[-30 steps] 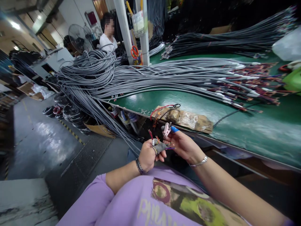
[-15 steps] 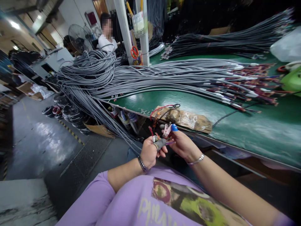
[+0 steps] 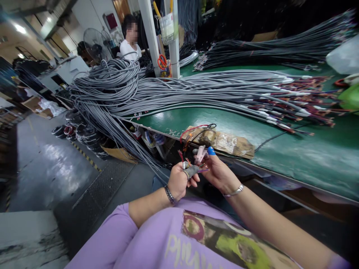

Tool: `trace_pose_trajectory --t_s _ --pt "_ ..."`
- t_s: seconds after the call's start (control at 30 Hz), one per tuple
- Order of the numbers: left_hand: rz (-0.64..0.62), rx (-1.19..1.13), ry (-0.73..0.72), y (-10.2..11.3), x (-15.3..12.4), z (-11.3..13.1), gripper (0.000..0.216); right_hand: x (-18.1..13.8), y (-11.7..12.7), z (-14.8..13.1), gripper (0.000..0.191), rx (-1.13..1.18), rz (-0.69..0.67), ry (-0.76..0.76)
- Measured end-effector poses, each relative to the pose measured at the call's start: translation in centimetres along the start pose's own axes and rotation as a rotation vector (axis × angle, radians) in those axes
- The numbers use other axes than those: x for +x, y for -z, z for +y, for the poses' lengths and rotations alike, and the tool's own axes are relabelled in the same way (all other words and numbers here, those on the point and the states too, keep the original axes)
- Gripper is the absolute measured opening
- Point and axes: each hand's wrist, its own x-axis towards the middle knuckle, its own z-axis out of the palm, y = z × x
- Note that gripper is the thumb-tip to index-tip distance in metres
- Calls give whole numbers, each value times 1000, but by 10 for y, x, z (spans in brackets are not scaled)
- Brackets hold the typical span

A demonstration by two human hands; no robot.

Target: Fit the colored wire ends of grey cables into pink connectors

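My left hand (image 3: 179, 180) is closed around the end of a cable, with grey coverings on its thumb and a finger. Thin coloured wires (image 3: 188, 162), among them red, orange and purple ones, fan out from that grip. My right hand (image 3: 218, 170), its thumb tip wrapped in blue, pinches a small pale pink piece (image 3: 200, 154) just above the wire ends. The piece is blurred, and I cannot make out its exact kind. Both hands are close together in front of the table edge.
Long grey cables (image 3: 179, 91) with stripped ends cover the green table (image 3: 308, 160). A taped cardboard piece (image 3: 232, 144) with red and black leads lies at the edge. Darker cables (image 3: 266, 50) lie behind. A person in white (image 3: 130, 45) sits beyond a white post (image 3: 174, 48).
The pale pink piece has turned slightly in my right fingers and is more blurred. My left hand stays put on the cable. The background has shifted slightly to the right.
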Motion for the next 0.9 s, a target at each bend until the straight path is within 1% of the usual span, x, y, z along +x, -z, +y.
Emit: trace_pose_trajectory --t_s 0.1,0.2,0.27,0.33,0.53,0.63,0.77,0.9 --pt "-8 -12 -13 2 -4 1 30 -2 1 -3 39 28 -8 -34" --pt "-9 -19 -23 4 -8 0 29 -1 5 -5 31 27 -4 -60" --pt "-1 -28 -38 5 -10 0 30 1 9 -4 23 7 -4 -46" --pt "8 -39 -57 5 -11 1 31 3 13 -2 20 -29 -11 -4" --pt "24 -62 -98 2 -7 4 31 3 19 5 38 -264 -16 188" --pt "25 -66 -105 0 -3 3 30 3 18 6 42 -330 -36 195" --pt "46 -79 -91 -2 1 1 29 5 17 5 47 -324 -55 165" --pt "61 -102 -80 -1 4 0 30 6 14 8 48 -382 -10 236"
